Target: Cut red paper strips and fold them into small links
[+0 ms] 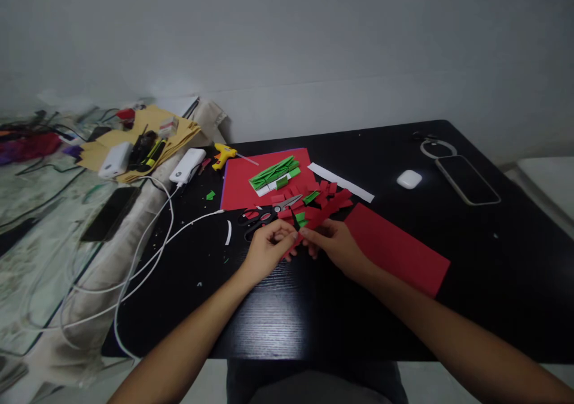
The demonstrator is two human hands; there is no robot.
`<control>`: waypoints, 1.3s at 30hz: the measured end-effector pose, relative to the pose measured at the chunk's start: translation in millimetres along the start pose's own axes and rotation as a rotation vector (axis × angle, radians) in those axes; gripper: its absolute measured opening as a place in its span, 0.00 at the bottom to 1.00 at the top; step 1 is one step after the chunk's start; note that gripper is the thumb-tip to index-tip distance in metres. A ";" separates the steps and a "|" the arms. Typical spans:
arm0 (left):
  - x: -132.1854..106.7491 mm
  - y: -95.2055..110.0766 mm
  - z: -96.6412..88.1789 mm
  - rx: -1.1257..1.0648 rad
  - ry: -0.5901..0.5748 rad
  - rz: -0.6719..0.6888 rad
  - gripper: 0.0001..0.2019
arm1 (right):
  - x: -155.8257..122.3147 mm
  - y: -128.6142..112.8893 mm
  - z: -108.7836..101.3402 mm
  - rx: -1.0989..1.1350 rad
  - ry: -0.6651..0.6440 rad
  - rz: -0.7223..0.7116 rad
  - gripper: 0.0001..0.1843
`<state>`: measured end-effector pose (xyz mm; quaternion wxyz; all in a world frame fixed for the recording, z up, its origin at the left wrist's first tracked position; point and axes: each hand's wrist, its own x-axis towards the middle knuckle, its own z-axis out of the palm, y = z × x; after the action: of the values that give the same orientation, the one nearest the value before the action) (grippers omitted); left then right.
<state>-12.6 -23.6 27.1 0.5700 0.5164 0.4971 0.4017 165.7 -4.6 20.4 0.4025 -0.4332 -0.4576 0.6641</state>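
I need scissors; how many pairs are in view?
1: black-handled metal scissors, just beyond the left hand; more could be hidden under the red paper pieces.

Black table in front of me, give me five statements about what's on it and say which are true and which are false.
1. The left hand and right hand both hold a red paper strip. True.
2. The scissors are in the right hand. False: neither hand holds the scissors.
3. The glue gun is yellow. True.
4. The phone lies left of the white case. False: it lies right of it.
5. Green folded paper is in view. True.
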 end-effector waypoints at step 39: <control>4.6 0.7 -5.6 -0.083 0.026 0.006 0.14 | 3.2 -5.9 -7.2 -0.005 0.041 -0.017 0.18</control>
<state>-17.2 -18.0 27.3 0.5832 0.4885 0.4858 0.4305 172.3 1.8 23.8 0.4161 -0.4437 -0.4545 0.6507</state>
